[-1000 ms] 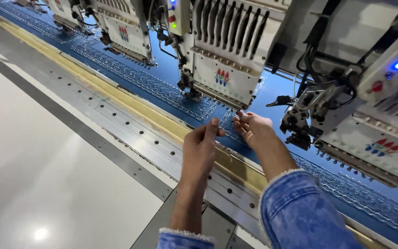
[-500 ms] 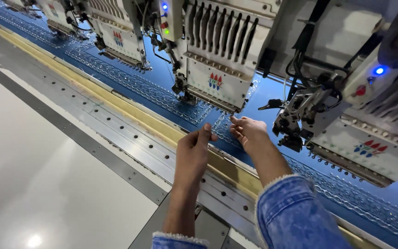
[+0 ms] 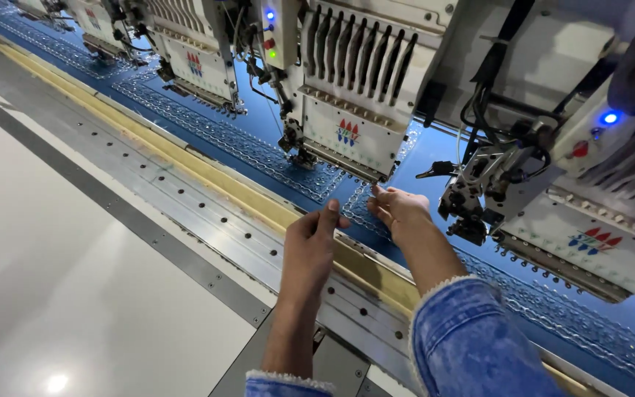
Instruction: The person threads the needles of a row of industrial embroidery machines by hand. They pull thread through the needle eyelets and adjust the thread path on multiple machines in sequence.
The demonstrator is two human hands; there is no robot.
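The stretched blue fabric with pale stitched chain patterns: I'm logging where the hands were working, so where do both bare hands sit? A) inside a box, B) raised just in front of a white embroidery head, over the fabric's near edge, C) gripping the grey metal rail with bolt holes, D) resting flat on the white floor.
B: the left hand and right hand are raised together below the white embroidery head, over the near edge of the blue fabric.

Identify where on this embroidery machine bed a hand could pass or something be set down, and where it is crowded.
Free: the grey table surface left of the perforated metal rail, and that rail beside the yellow strip. Crowded: the blue fabric under the embroidery heads, where the left hand and right hand meet.
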